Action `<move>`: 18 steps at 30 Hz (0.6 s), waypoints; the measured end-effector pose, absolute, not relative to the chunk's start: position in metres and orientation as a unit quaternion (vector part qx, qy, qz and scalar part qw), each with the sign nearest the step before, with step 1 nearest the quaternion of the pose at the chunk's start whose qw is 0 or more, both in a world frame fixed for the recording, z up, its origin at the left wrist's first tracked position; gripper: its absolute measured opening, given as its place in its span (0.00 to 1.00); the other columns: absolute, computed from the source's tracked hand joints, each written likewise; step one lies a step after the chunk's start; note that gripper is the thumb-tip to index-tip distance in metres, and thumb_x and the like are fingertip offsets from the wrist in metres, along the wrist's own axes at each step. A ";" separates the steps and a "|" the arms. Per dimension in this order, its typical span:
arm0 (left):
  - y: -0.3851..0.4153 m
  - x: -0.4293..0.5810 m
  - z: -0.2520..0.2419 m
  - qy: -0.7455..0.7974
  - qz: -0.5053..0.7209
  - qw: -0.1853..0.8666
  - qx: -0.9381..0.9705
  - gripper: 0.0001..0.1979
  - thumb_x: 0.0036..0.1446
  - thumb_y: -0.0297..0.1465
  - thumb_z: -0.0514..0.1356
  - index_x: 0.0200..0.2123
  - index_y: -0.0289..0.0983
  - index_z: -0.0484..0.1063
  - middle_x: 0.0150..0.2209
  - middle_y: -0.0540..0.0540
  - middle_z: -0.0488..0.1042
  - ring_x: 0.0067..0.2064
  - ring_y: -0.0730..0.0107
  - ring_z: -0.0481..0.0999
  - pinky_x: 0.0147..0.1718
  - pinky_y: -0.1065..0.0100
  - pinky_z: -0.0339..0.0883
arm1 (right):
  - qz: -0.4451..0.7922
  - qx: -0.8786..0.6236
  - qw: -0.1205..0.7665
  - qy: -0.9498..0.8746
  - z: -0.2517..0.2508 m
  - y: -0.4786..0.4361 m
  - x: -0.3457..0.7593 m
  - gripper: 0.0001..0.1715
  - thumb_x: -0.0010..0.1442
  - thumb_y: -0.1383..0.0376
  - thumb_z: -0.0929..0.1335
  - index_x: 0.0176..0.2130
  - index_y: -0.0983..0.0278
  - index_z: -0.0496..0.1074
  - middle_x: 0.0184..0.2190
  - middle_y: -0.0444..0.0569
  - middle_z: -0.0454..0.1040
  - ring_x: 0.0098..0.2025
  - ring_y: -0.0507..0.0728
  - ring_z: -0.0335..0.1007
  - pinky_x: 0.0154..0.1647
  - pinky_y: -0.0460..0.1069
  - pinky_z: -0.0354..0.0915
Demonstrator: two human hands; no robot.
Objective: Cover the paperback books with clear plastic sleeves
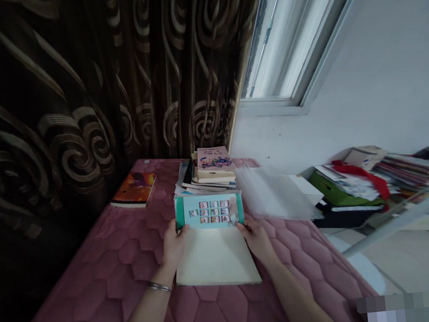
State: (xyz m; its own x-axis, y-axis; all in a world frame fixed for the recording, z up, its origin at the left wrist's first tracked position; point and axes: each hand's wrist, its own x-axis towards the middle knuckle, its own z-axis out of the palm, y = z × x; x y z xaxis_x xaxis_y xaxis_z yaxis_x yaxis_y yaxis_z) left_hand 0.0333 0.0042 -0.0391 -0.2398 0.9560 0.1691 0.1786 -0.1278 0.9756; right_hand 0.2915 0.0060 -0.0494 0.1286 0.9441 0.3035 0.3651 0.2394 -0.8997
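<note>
Between my two hands is a teal book [188, 205], its cover printed with rows of small pictures. My left hand [173, 247] grips the book's left lower corner, thumb on top. On the opposite corner, my right hand [258, 239] holds it the same way. Closer to me lies a blank cream book or pad [216, 259], flat on the pink quilted mattress [135, 285]. The teal book covers its far edge. Just beyond stands a stack of books [216, 177], topped by a pink book [215, 159] with a cartoon cover.
An orange-covered book [134, 189] lies on the mattress at the left. Right of the stack is a translucent plastic sheet [270, 191]. Piled papers and a green folder [327, 190] fill a shelf at the right. A dark patterned curtain [79, 93] hangs behind.
</note>
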 end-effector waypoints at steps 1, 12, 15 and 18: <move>0.005 0.033 -0.040 0.562 0.553 0.348 0.507 0.09 0.48 0.34 0.59 0.34 0.38 0.68 0.31 0.49 0.76 0.34 0.66 0.74 0.35 0.68 0.65 | 0.284 -0.547 0.513 -0.597 -0.051 0.006 0.292 0.24 0.53 0.44 0.66 0.25 0.62 0.69 0.22 0.48 0.73 0.26 0.57 0.68 0.25 0.50 0.65; 0.005 0.032 -0.044 0.557 0.557 0.344 0.511 0.11 0.49 0.29 0.59 0.39 0.38 0.70 0.36 0.47 0.78 0.40 0.65 0.76 0.41 0.67 0.66 | 0.301 -0.544 0.504 -0.600 -0.064 0.011 0.299 0.19 0.55 0.50 0.65 0.32 0.63 0.75 0.30 0.51 0.78 0.34 0.60 0.73 0.35 0.52 0.68; 0.006 0.032 -0.042 0.569 0.549 0.343 0.507 0.09 0.49 0.29 0.58 0.37 0.38 0.70 0.35 0.47 0.78 0.39 0.64 0.76 0.40 0.67 0.66 | 0.286 -0.548 0.504 -0.603 -0.064 0.012 0.298 0.19 0.56 0.51 0.65 0.32 0.63 0.75 0.29 0.51 0.77 0.33 0.60 0.72 0.34 0.52 0.67; 0.006 0.032 -0.037 0.581 0.538 0.350 0.500 0.06 0.49 0.30 0.58 0.34 0.38 0.69 0.33 0.48 0.78 0.36 0.64 0.76 0.37 0.67 0.67 | 0.270 -0.552 0.505 -0.606 -0.064 0.012 0.296 0.18 0.56 0.52 0.64 0.32 0.63 0.73 0.29 0.50 0.76 0.33 0.60 0.71 0.34 0.52 0.66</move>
